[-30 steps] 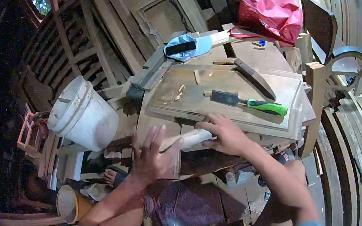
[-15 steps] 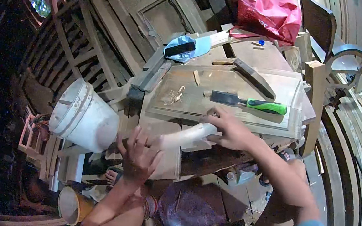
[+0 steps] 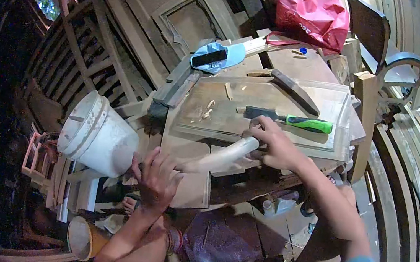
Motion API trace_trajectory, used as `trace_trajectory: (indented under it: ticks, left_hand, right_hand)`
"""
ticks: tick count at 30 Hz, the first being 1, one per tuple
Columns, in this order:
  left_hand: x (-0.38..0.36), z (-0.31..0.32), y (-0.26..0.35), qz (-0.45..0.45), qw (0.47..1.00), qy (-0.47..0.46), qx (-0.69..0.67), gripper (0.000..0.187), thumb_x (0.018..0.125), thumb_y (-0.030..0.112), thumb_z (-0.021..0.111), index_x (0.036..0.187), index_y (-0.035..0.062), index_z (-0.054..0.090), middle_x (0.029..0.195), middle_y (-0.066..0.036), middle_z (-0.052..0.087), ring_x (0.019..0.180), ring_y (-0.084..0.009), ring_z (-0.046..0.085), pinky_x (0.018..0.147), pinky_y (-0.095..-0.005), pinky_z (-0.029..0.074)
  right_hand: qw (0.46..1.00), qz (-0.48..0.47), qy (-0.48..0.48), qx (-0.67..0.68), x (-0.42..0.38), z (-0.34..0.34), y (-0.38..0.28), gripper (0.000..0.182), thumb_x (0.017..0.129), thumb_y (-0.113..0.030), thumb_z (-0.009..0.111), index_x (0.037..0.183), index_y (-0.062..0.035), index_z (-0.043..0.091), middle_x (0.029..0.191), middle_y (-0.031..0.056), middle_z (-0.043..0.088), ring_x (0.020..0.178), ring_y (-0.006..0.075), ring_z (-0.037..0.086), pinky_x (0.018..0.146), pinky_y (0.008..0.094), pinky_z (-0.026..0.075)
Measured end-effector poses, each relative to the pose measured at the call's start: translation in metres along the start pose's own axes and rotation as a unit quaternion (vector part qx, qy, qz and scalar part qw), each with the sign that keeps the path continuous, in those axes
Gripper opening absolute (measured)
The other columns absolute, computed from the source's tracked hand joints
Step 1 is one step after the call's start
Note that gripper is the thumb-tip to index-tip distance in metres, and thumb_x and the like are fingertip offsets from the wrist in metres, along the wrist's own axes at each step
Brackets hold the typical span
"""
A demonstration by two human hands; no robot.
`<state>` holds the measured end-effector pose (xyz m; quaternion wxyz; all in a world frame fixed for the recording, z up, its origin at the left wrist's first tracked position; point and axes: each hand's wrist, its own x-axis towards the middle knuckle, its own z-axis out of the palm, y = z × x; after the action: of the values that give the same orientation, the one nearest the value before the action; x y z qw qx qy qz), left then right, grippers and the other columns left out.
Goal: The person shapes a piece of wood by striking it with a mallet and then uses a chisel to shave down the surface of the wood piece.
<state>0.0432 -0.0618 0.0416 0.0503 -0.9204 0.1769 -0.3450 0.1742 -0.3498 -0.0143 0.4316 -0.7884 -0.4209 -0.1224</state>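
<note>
A pale, smooth, curved piece of wood [image 3: 222, 158] slants between my two hands, in front of the panel's near edge. My right hand [image 3: 275, 145] is closed round its upper right end. At the lower left end is my left hand [image 3: 157, 178], its back towards me and its fingers laid over the wood, slightly apart; that end is partly hidden. A chisel with a green and black handle [image 3: 308, 124] lies on the wooden panel [image 3: 206, 88], just beyond my right hand. Wood shavings [image 3: 207, 111] and a dark, long blade-like tool [image 3: 296, 92] are on the panel too.
A white bucket [image 3: 102, 134] stands at the left, close to my left hand. Further back are a light blue cap [image 3: 232, 55] and a pink bag [image 3: 312, 14]. Stacked boards [image 3: 394, 203] line the right side. A yellow bucket [image 3: 80, 239] is low at the left.
My right hand and its end of the wood have moved slightly up and to the right. My left hand has shifted a little left.
</note>
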Motion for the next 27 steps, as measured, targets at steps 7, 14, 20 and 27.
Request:
trace_trajectory:
  ticks: [7,14,20,27]
  left_hand:
    - [-0.002,-0.002,0.0,0.0,1.0,-0.011,-0.002,0.024,0.074,0.025,0.068,0.091,0.0098,0.06,0.11,-0.005,0.057,0.116,-0.0281,0.047,0.105,-0.0571,0.018]
    - [-0.003,-0.003,0.0,0.015,0.999,0.012,-0.035,0.025,0.071,0.024,0.072,0.091,0.0127,0.061,0.103,-0.005,0.059,0.112,-0.0275,0.05,0.103,-0.0568,0.017]
    - [-0.004,-0.002,0.002,0.005,0.999,-0.008,-0.044,0.025,0.07,0.023,0.072,0.09,0.013,0.061,0.103,-0.004,0.06,0.109,-0.0271,0.052,0.104,-0.0555,0.015]
    - [-0.004,0.003,0.004,0.025,0.998,0.017,-0.056,0.024,0.069,0.024,0.073,0.088,0.0126,0.062,0.103,-0.004,0.059,0.109,-0.0265,0.052,0.104,-0.056,0.016]
  right_hand:
    - [0.999,-0.001,-0.02,-0.049,0.001,0.001,-0.003,0.046,0.065,-0.012,0.07,0.109,-0.0085,0.056,0.111,0.0158,0.044,0.11,0.0348,0.041,0.093,0.0428,0.037]
    - [0.991,-0.024,-0.027,-0.129,0.001,0.004,-0.007,0.049,0.062,-0.013,0.071,0.109,-0.0086,0.055,0.117,0.0166,0.043,0.119,0.0367,0.036,0.097,0.0457,0.034]
    - [0.989,-0.052,-0.002,-0.137,0.0,0.012,-0.015,0.046,0.06,-0.014,0.071,0.103,-0.0071,0.057,0.118,0.0171,0.045,0.119,0.0363,0.038,0.096,0.0461,0.034]
    - [0.989,-0.07,-0.03,-0.128,0.002,0.017,-0.019,0.05,0.056,-0.011,0.07,0.104,-0.0061,0.055,0.121,0.0196,0.043,0.123,0.0377,0.034,0.1,0.0471,0.031]
